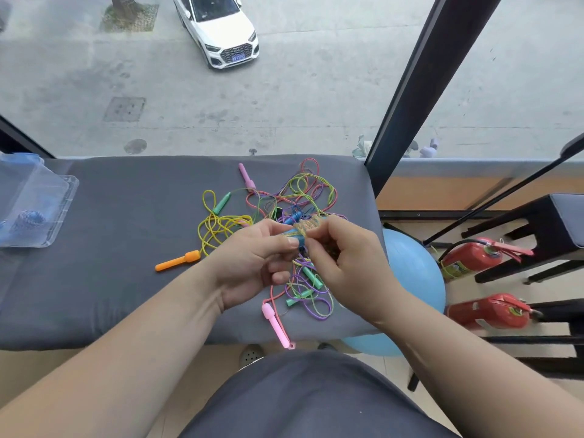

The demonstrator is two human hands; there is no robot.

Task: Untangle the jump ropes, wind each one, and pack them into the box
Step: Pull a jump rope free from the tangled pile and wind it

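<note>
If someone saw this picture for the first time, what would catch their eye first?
The bright tangle of jump ropes in the middle of the grey bench, where the left hand and right hand pinch a blue handle wound with cord. Beyond the window, a white car stands below.

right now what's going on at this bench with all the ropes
A person is working at a grey padded bench. The left hand grips a blue handle, and the right hand pinches the cord wound around it. Beneath the hands lies a tangle of coloured jump ropes, with an orange handle off to its left. The clear box sits open at the bench's left end, with what looks like one blue bundle inside.
</note>
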